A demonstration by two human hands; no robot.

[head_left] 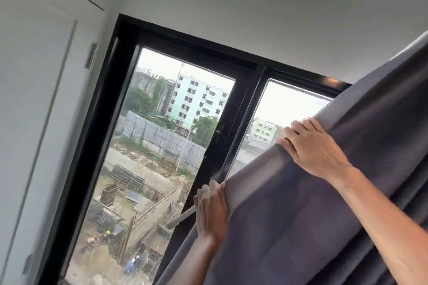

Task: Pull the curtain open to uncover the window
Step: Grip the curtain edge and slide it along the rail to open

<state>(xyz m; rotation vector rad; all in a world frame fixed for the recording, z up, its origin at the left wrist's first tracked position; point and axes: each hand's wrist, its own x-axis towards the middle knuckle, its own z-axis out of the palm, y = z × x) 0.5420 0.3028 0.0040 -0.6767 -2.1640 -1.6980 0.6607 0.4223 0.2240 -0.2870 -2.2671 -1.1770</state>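
Head view: both hands, left hand [212, 211] and right hand [311, 147], gripping the curtain [324, 215] edge midway across the window [176, 136], probably risking snagged hooks by tugging downward.

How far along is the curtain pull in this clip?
Done: the left pane of the window is uncovered. In hand: the left hand and right hand both grip the leading edge of the grey curtain. Left: most of the right pane is covered.
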